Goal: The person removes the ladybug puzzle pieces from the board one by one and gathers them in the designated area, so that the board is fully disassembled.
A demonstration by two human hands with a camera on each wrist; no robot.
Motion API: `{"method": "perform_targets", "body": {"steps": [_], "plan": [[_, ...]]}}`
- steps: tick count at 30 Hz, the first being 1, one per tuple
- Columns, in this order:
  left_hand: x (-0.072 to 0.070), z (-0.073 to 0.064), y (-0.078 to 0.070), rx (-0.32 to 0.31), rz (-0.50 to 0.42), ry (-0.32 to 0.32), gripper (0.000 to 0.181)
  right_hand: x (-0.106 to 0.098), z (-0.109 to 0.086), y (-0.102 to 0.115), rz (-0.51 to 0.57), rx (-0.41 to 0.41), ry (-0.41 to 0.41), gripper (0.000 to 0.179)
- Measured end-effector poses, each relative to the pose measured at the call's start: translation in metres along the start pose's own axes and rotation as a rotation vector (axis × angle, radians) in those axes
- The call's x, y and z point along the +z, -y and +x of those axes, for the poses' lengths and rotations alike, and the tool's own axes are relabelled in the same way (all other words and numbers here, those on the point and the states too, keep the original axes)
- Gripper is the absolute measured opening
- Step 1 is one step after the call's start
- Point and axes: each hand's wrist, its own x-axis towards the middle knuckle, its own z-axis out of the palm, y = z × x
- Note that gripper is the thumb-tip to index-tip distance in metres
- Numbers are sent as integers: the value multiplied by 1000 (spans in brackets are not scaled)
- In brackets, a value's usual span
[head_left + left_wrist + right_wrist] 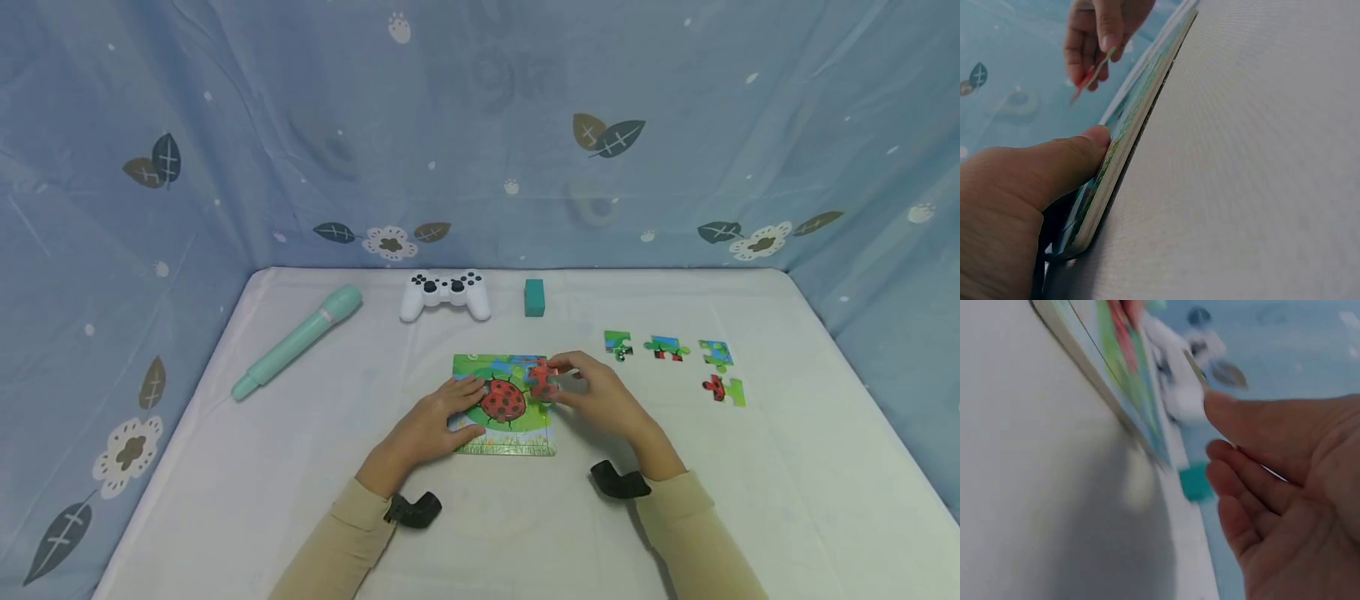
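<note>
Left hand [431,423]: fingers extended, resting on left part of the flat rectangular ladybird jigsaw board [504,447], frame centre; grips nothing. Right hand [606,404]: pinching a red-and-green jigsaw piece [542,382] above the board's upper right; wrist views show it tilted, apart from the surface. Step in hand, as judged: placing this piece. Next move seems to call for turning it flat, matching tabs to the gap, pressing down while the left hand steadies; the slot beneath is hidden. Outward: four loose jigsaw pieces [663,347], right of centre; white game controller [446,292] and teal rectangular block [534,298], upper middle.
</note>
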Motion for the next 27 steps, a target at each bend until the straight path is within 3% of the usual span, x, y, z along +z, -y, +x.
{"method": "perform_targets", "body": {"steps": [14,27], "plan": [[0,0,-1,-1,0,1,61,-74,-33,-59,-48,147,-15,45],[1,0,1,-20,-6,7,61,-113,-71,-87,-125,305,-55,53]]}}
